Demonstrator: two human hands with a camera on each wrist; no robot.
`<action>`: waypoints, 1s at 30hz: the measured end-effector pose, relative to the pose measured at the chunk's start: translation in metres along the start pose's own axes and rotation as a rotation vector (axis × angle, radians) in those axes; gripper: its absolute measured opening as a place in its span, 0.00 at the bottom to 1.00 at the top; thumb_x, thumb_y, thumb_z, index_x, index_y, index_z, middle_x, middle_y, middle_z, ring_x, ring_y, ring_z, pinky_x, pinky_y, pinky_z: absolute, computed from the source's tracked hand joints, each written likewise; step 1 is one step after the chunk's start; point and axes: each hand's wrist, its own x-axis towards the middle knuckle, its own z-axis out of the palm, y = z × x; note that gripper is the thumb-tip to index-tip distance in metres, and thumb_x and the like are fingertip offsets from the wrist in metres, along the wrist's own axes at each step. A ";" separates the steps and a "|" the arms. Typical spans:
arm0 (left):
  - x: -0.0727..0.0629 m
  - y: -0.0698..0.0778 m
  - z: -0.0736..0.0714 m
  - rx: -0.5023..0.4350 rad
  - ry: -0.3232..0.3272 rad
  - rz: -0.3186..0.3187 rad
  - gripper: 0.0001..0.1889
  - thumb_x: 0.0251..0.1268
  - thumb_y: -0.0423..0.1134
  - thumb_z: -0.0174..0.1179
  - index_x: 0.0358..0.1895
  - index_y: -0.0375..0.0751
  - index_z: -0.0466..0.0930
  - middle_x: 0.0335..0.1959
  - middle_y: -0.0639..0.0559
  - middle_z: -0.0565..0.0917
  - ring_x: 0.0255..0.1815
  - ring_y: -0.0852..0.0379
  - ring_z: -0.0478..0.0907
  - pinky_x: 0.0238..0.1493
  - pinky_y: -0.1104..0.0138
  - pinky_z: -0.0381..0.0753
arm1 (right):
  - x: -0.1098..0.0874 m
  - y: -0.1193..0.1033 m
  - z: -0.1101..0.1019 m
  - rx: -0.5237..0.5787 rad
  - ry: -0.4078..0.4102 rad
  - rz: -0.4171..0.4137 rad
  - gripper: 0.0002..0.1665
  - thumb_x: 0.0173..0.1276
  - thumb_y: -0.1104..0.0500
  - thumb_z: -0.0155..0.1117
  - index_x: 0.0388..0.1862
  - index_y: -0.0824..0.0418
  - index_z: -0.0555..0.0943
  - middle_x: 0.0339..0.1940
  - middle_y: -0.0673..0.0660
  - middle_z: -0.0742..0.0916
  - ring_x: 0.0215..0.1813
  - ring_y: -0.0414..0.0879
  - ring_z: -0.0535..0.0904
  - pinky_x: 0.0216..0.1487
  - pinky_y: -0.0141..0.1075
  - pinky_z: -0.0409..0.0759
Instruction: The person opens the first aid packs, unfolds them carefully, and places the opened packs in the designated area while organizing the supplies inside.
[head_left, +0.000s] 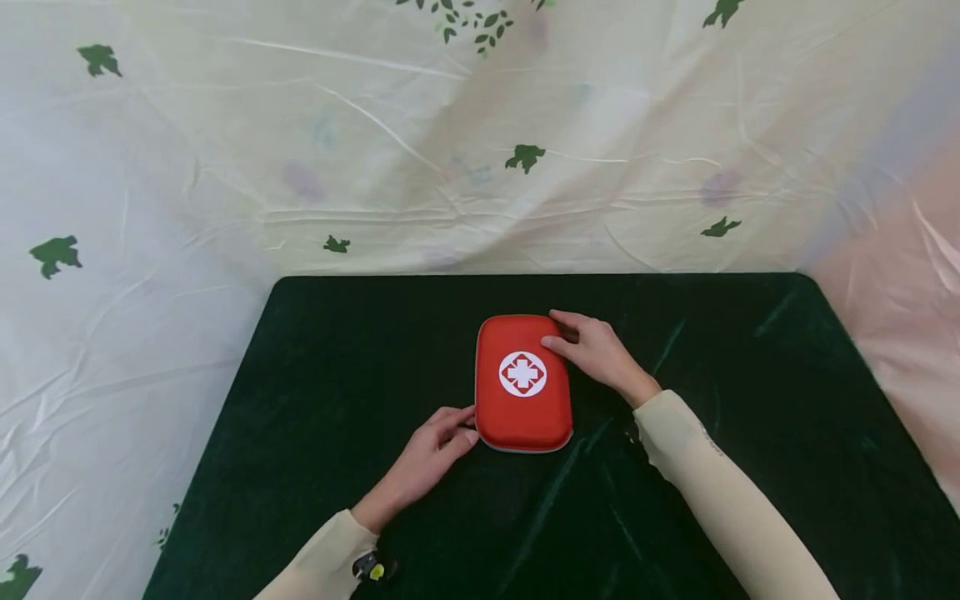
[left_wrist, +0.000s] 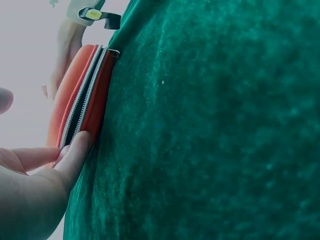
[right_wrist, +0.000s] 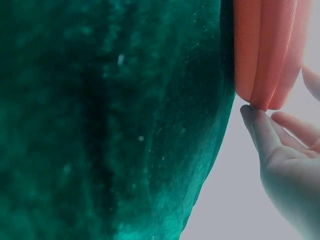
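Left of centre on the dark green table (head_left: 337, 358), the left hand (head_left: 423, 454) pinched, finger against thumb, at the 7 o'clock corner of a red case (head_left: 522, 421); whether something small sat between those tips, I could not tell. From that hand the case lay towards 2 o'clock, flat, its long axis running nearly from 12 to 6. Along its near short side, in the left wrist view, a zip (left_wrist: 88, 97) showed two rows of teeth with a dark strip between, and a zip pull (left_wrist: 115, 53) sat at the end away from the left fingers. The right hand (head_left: 596, 346) held the opposite corner, at about 1 o'clock, thumb over the upper face and fingers against the edge; from it the case lay towards 8 o'clock. Neither hand was nearer: both touched the case, which lay diagonally between them.
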 end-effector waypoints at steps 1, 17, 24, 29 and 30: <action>0.000 -0.002 0.001 0.001 0.001 0.001 0.31 0.76 0.61 0.56 0.75 0.52 0.72 0.61 0.55 0.78 0.54 0.56 0.79 0.54 0.62 0.81 | 0.001 0.000 0.000 0.004 -0.004 0.002 0.40 0.76 0.50 0.67 0.80 0.62 0.66 0.74 0.63 0.76 0.68 0.58 0.78 0.65 0.52 0.79; 0.005 0.018 0.004 0.047 0.039 -0.001 0.33 0.80 0.55 0.52 0.79 0.40 0.64 0.68 0.48 0.73 0.60 0.54 0.78 0.58 0.57 0.80 | -0.001 0.004 0.002 -0.018 -0.016 0.005 0.43 0.76 0.46 0.64 0.82 0.60 0.63 0.77 0.63 0.73 0.73 0.61 0.71 0.70 0.57 0.74; 0.017 0.022 0.007 0.021 0.114 -0.037 0.36 0.81 0.56 0.50 0.83 0.45 0.55 0.82 0.47 0.59 0.80 0.45 0.60 0.75 0.42 0.63 | -0.016 0.010 0.000 -0.012 0.004 -0.004 0.47 0.77 0.39 0.60 0.85 0.57 0.58 0.82 0.60 0.67 0.79 0.60 0.64 0.73 0.60 0.68; 0.024 0.024 0.009 -0.057 0.091 -0.044 0.37 0.81 0.58 0.51 0.84 0.50 0.52 0.84 0.48 0.56 0.83 0.44 0.54 0.77 0.41 0.58 | -0.031 0.014 0.001 -0.034 0.015 -0.045 0.47 0.78 0.37 0.58 0.84 0.60 0.58 0.83 0.58 0.66 0.81 0.58 0.61 0.75 0.60 0.65; 0.025 0.023 0.009 -0.066 0.085 -0.037 0.37 0.80 0.58 0.51 0.84 0.50 0.52 0.84 0.48 0.56 0.82 0.43 0.55 0.77 0.40 0.59 | -0.033 0.015 0.002 -0.038 0.015 -0.054 0.47 0.78 0.37 0.57 0.84 0.60 0.58 0.83 0.58 0.65 0.81 0.58 0.61 0.75 0.60 0.64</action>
